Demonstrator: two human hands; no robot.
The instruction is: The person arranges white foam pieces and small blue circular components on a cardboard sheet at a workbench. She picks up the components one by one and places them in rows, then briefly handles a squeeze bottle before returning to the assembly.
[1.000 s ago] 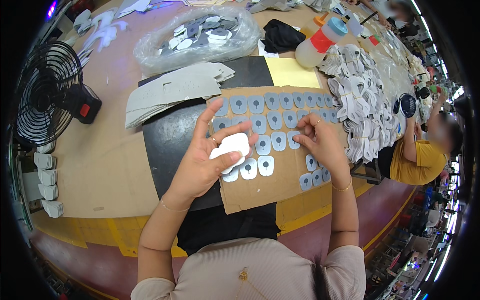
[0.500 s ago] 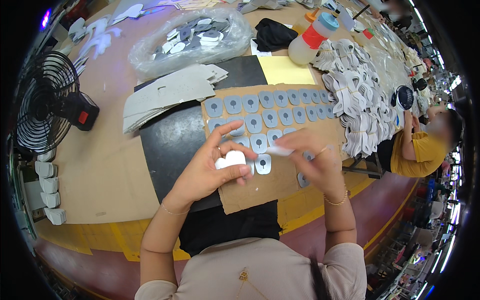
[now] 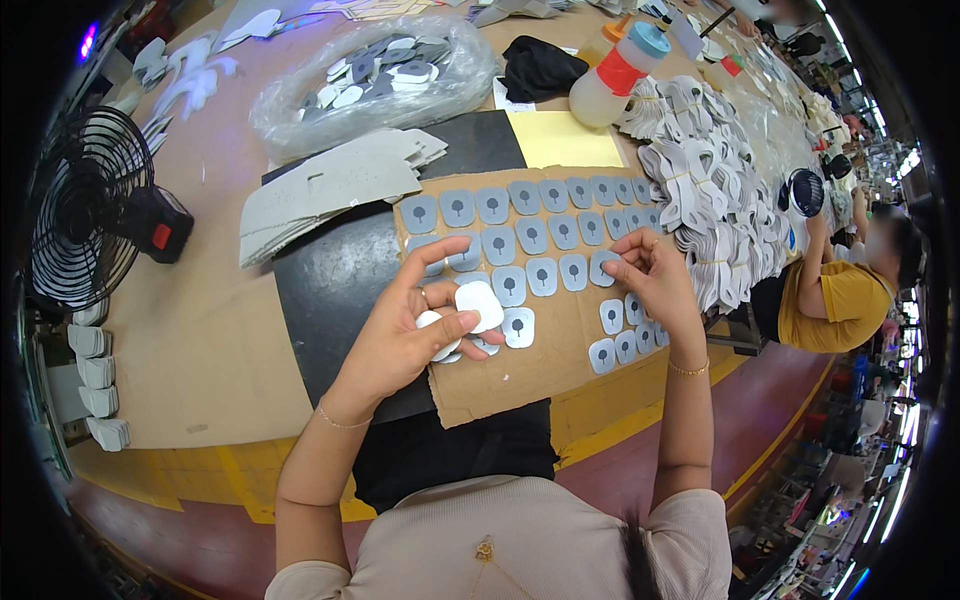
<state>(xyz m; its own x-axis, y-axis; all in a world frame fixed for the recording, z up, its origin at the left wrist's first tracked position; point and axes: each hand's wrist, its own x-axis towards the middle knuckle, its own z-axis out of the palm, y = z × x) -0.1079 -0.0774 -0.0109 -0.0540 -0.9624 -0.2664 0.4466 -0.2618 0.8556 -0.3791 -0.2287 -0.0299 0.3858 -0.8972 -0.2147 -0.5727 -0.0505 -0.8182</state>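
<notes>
Small rounded grey patches, each with a dark tree-like mark, lie in rows on a brown cardboard sheet. Over the sheet's near left part, my left hand is closed around a few white patches, their plain sides up; its index finger stretches out above the rows. My right hand pinches the right edge of a grey patch at the right end of one row, against the cardboard. The fingers of my left hand cover some patches beneath.
A plastic bag of loose patches sits behind. Stacked grey cut pieces lie on a black mat. A black fan stands left. Right are a bottle, bundled white pieces and a person in yellow.
My right hand has carried a patch rightward and away from my left hand, to the end of a row on the cardboard. My left hand still holds white patches.
</notes>
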